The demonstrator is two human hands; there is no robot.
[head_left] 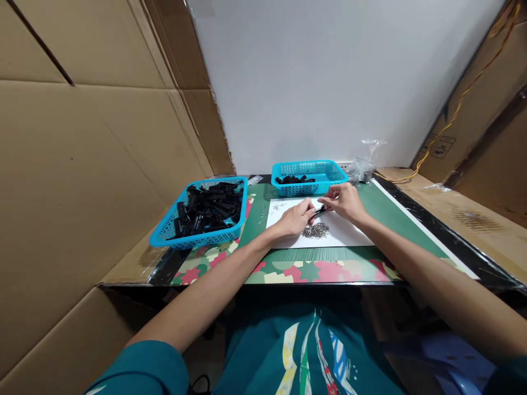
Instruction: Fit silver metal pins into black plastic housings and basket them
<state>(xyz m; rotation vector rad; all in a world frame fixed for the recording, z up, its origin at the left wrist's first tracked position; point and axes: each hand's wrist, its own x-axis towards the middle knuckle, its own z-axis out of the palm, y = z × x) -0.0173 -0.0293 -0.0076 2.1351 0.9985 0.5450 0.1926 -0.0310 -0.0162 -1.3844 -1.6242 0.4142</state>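
Observation:
My left hand (297, 218) is closed on a small black plastic part (320, 210) above a white sheet (341, 237). At the right end of that part, the fingers of my right hand (342, 201) are pinched together; whatever they hold is too small to make out. Just below my hands, a pile of small silvery metal pieces (315, 230) lies on the sheet. More tiny metal pieces (279, 207) are scattered near the sheet's upper left corner.
A blue basket (206, 239) heaped with black parts (212, 203) stands at left. Behind my hands is another blue basket (325, 189) with fewer black parts. Clear plastic bags (363, 167) lie beside it. Cardboard walls (102, 137) flank the green-covered table (395, 211).

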